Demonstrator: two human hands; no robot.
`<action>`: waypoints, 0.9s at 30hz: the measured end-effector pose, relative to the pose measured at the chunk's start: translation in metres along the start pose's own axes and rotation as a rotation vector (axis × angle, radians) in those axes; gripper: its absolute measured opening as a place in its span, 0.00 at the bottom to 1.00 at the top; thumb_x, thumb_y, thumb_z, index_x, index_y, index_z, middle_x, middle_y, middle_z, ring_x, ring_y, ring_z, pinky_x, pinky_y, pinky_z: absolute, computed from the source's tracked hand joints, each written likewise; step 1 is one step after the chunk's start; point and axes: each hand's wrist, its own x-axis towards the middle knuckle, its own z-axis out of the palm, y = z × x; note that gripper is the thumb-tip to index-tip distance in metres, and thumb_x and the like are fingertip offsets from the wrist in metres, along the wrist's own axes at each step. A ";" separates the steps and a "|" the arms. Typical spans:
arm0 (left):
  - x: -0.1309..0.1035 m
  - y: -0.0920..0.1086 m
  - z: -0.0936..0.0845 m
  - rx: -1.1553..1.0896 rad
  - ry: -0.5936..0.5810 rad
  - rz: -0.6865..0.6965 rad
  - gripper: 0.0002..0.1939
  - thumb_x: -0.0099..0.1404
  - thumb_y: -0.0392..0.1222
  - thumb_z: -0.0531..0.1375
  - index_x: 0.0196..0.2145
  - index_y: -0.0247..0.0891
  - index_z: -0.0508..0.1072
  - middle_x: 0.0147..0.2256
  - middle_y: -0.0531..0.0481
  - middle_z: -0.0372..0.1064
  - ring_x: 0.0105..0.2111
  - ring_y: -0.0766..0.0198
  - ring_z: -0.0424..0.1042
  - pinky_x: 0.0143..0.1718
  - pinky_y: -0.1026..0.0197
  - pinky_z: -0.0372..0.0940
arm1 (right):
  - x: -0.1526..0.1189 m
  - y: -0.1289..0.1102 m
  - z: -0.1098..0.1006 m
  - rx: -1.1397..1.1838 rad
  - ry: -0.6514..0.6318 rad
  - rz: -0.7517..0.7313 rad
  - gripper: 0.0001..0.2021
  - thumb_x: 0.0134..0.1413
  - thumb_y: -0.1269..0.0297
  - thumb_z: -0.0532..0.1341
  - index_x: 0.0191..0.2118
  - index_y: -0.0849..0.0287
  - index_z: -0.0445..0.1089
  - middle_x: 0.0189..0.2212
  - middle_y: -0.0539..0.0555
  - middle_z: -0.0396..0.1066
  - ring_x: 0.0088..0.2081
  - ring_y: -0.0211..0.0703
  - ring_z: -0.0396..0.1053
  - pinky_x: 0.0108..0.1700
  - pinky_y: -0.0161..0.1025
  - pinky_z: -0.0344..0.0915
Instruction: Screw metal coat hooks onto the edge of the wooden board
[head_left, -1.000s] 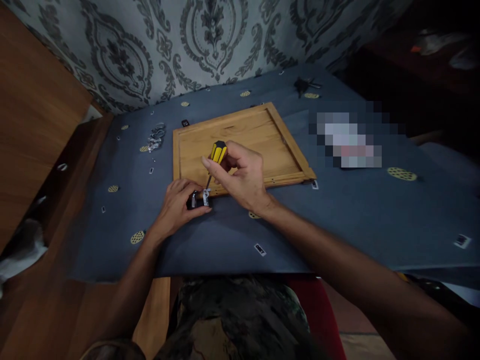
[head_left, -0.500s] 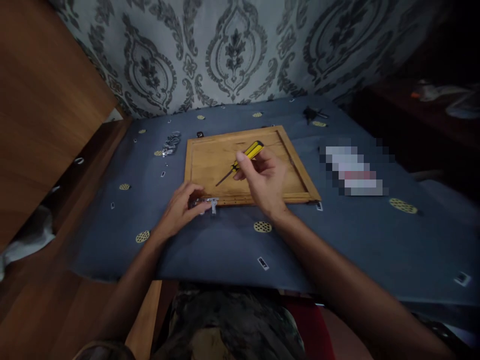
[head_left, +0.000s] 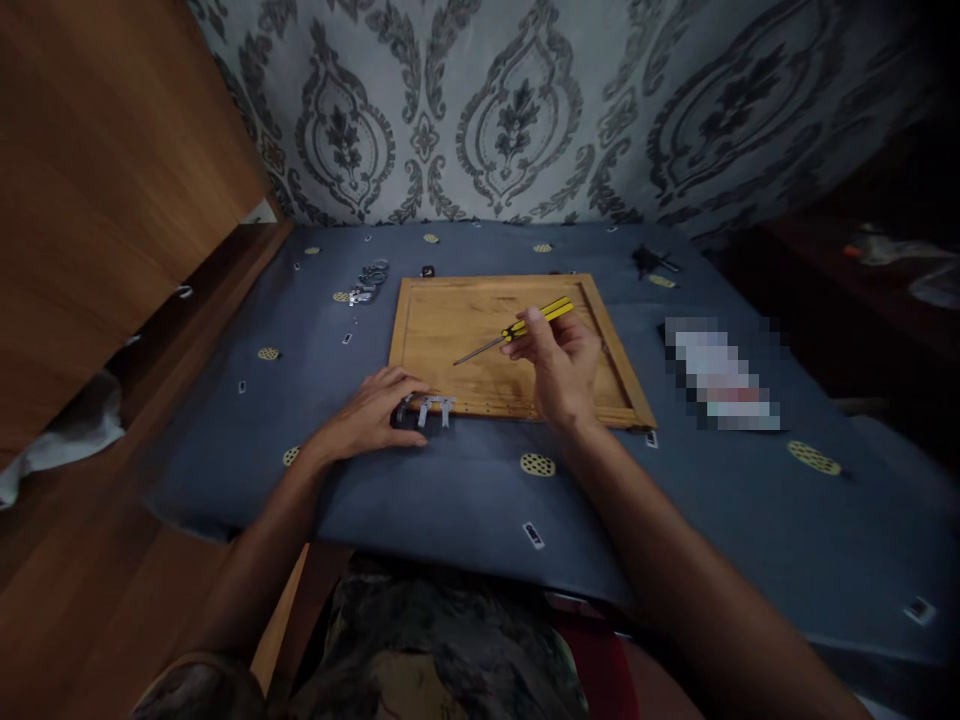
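Observation:
A wooden panel with a raised frame (head_left: pixel 465 310) lies on the dark blue cloth. On its near edge, towards the left, sits a metal hinge (head_left: pixel 435 408). My left hand (head_left: pixel 364 415) is beside the hinge, thumb and fingers spread, the fingertips at the panel edge and the thumb lower over the cloth. Whether a fingertip touches the hinge I cannot tell. My right hand (head_left: pixel 566 370) is closed round the yellow-and-black handle of a screwdriver (head_left: pixel 551 312). The screwdriver's shaft points left and down, its tip above the panel and apart from the hinge.
Several metal hardware pieces (head_left: pixel 367 285) lie left of the panel. Behind it is a small black item (head_left: pixel 427 271). A dark tool (head_left: pixel 652 262) rests at the back right, near a blurred-out flat object (head_left: pixel 720 370). A patterned curtain (head_left: pixel 517 120) hangs behind; a wooden cabinet (head_left: pixel 112 180) stands left.
My left thumb has come away from the hinge and the hand has opened wider. The hinge's arms now show more. The screwdriver is tilted flatter. The whole view has shifted slightly.

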 end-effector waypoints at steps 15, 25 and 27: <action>0.001 -0.007 0.007 0.047 0.034 0.002 0.22 0.66 0.59 0.68 0.49 0.43 0.72 0.51 0.45 0.72 0.53 0.49 0.70 0.56 0.46 0.63 | 0.002 -0.004 -0.002 -0.039 0.035 0.032 0.22 0.49 0.40 0.70 0.32 0.54 0.69 0.22 0.48 0.69 0.25 0.42 0.74 0.27 0.39 0.68; 0.002 -0.004 0.005 0.017 0.044 -0.027 0.28 0.59 0.60 0.73 0.50 0.43 0.73 0.51 0.45 0.72 0.53 0.48 0.70 0.56 0.46 0.64 | 0.001 -0.007 -0.001 -0.022 0.034 0.022 0.23 0.47 0.38 0.71 0.31 0.53 0.69 0.21 0.45 0.68 0.19 0.35 0.68 0.25 0.37 0.67; 0.002 0.000 0.003 -0.007 0.037 -0.048 0.33 0.55 0.61 0.74 0.52 0.43 0.73 0.51 0.44 0.72 0.53 0.47 0.71 0.57 0.45 0.64 | 0.002 -0.008 -0.001 -0.015 0.039 0.026 0.24 0.46 0.38 0.72 0.31 0.54 0.70 0.21 0.45 0.69 0.20 0.35 0.68 0.25 0.37 0.67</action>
